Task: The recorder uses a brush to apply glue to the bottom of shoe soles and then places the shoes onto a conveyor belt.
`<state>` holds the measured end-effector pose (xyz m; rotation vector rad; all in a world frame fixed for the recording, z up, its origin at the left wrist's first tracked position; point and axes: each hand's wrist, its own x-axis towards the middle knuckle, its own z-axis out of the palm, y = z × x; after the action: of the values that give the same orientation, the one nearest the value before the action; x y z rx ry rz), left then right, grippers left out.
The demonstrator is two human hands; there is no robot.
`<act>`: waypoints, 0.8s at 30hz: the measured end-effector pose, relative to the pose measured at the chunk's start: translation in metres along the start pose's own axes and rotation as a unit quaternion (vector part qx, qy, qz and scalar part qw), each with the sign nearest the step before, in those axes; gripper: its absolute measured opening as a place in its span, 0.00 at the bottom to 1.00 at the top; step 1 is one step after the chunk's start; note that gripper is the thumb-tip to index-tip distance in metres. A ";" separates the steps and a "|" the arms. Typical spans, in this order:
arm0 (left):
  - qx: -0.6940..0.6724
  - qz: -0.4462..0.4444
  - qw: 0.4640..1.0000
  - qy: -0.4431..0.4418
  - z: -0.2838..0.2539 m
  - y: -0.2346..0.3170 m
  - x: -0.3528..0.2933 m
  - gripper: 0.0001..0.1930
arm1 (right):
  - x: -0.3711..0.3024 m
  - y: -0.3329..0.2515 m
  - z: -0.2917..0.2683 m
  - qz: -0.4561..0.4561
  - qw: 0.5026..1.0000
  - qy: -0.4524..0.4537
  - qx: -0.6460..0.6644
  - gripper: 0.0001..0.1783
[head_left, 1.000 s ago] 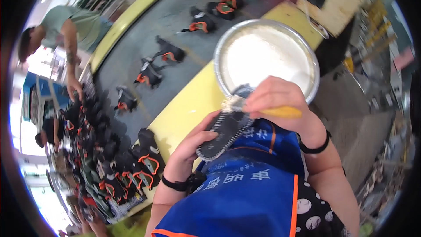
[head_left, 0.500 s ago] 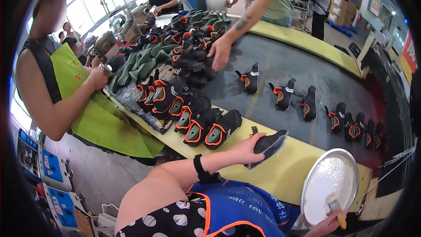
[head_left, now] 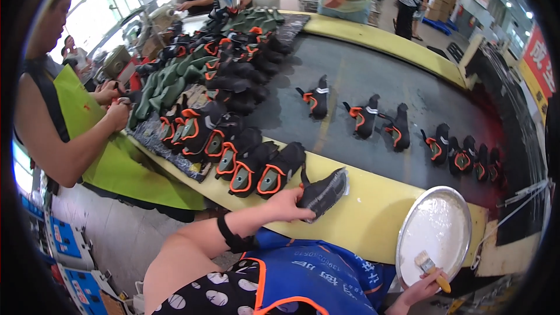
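Your left hand [head_left: 289, 203] has its fingers closed on one end of a black shoe upper [head_left: 324, 193], over the yellow worktop [head_left: 373, 221]; that end grip probably leaves the stitched edge uncovered. Over on your right hand [head_left: 427, 284], fingers grip the yellow handle of a flat paintbrush [head_left: 423, 261], bristles pointing into the metal basin [head_left: 468, 221] of white liquid just beyond them; whether they touch it, you can't tell from here. The basin sits close by, presumably for short reaches. Just left of your left fingers, orange-trimmed uppers [head_left: 273, 169] crowd together. Farther out, more uppers [head_left: 365, 118] stand spaced along the grey conveyor belt [head_left: 350, 70], likely to keep them apart.
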<state>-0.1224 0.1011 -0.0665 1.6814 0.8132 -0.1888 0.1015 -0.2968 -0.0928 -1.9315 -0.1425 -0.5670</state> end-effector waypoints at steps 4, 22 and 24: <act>-0.376 -0.061 0.915 -0.131 -0.028 0.019 0.015 0.16 | -0.004 -0.002 0.000 0.008 1.000 -0.005 -0.023 0.13; -0.376 -0.074 0.866 0.319 -0.241 0.007 0.266 0.16 | -0.009 0.000 0.011 -0.078 0.996 0.003 -0.039 0.13; -0.399 -0.032 0.836 0.376 -0.239 -0.002 0.279 0.18 | -0.009 0.000 0.012 -0.069 0.996 0.004 -0.047 0.12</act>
<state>0.0127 0.4326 -0.1472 0.8806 1.2952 0.7372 0.0980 -0.2849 -0.1009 -2.0210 -0.2507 -0.6833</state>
